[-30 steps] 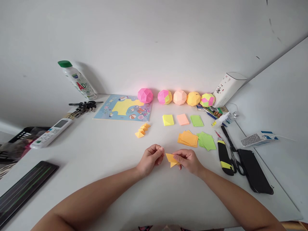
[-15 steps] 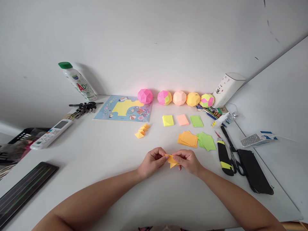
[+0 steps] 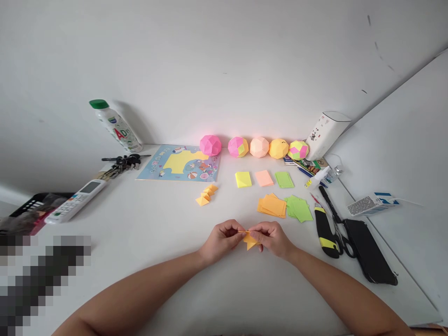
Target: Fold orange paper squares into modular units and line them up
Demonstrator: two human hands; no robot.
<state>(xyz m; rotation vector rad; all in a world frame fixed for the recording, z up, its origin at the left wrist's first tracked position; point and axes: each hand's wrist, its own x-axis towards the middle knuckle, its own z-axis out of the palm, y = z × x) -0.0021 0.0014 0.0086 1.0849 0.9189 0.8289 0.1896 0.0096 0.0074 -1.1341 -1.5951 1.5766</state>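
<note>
A folded piece of orange paper (image 3: 250, 242) is pinched between both hands above the white table. My left hand (image 3: 223, 240) grips its left corner with thumb and forefinger. From the other side, my right hand (image 3: 272, 238) holds it, covering much of its right part. One pointed flap hangs down between the thumbs. Beyond my left hand lies a short row of folded orange paper pieces (image 3: 206, 194). Past my right hand are loose orange sheets (image 3: 272, 206) and green sheets (image 3: 299, 208), fanned out.
Pink (image 3: 264, 178), yellow (image 3: 243, 179) and green (image 3: 284, 179) note stacks lie farther back. Several faceted paper balls (image 3: 259, 147) line the wall. A cutter (image 3: 326, 233), scissors (image 3: 345, 245) and a black phone (image 3: 371, 252) lie right; a remote (image 3: 75, 201) and a bottle (image 3: 117, 126) left.
My left hand has moved right and taken hold of the orange paper's left corner. My right hand keeps its grip on the paper. The whole view has shifted slightly.
</note>
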